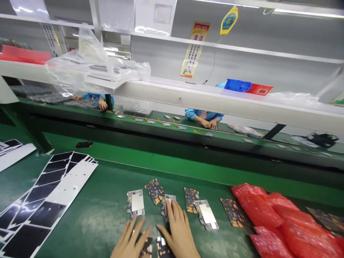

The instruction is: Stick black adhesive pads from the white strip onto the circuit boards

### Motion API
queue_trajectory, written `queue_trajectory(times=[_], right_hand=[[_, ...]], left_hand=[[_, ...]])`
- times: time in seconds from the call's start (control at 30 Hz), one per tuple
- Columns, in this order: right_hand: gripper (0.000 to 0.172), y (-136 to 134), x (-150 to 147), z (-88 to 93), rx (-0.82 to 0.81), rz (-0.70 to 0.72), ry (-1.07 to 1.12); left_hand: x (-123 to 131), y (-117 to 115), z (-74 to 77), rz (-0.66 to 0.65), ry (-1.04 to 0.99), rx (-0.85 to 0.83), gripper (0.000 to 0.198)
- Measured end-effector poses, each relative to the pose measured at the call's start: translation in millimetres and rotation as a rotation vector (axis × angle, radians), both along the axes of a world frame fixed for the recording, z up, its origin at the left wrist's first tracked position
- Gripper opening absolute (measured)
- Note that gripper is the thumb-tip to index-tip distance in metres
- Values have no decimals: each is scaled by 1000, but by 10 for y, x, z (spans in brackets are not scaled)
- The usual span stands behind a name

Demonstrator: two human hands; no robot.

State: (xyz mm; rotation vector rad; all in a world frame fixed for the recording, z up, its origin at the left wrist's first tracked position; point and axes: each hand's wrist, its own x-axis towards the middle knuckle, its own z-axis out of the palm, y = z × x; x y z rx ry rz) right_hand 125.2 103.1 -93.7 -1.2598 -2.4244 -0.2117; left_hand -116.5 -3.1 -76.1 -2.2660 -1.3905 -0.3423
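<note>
My left hand (131,239) is low in the view, fingers spread, over a black-and-copper flat piece (147,248) that it partly hides. My right hand (179,229) lies with fingers stretched out on a circuit board (163,208), covering most of it; whether it presses or grips the board is unclear. Under its thumb side is another black-and-copper piece (162,249). A circuit board with a silver shield (137,201) lies beyond my left hand, and a similar shielded board (207,214) lies to the right. More dark pieces, one tilted (155,191) and one upright (190,197), lie behind them.
Red plastic bags (285,218) are heaped on the right, near a dark patterned piece (232,213). Black-and-white die-cut sheets (51,193) cover the left. Beyond runs a green conveyor line (166,127) with boards, where two people in blue sleeves (190,113) work. A white shelf (188,94) spans above.
</note>
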Motion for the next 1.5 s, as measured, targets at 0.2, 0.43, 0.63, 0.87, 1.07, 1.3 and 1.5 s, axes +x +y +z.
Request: queue_trajectory(times=[0.2,0.43,0.63,0.87,1.07,1.3,1.5], right_hand=[[66,80,-72,-251,229,-8,-5],[56,162,409,-107,417,270,-290],[44,297,577,98,349,441,-295],[49,213,395,188,10,137,-58],[46,295,342,112,27,223,-164],[49,274,389,209,-84,166,-158],[74,347,-74,337,-105,199,-86]], left_hand=[[-221,662,77,354,-212,-314,74],[-121,589,202,380,-336,-408,57],[-431,560,440,522,-644,-328,50],[-469,659,174,490,-976,-354,43],[-261,522,180,438,-817,-419,51],[-171,540,343,100,-447,-659,87],[-404,640,342,413,-358,-503,74]])
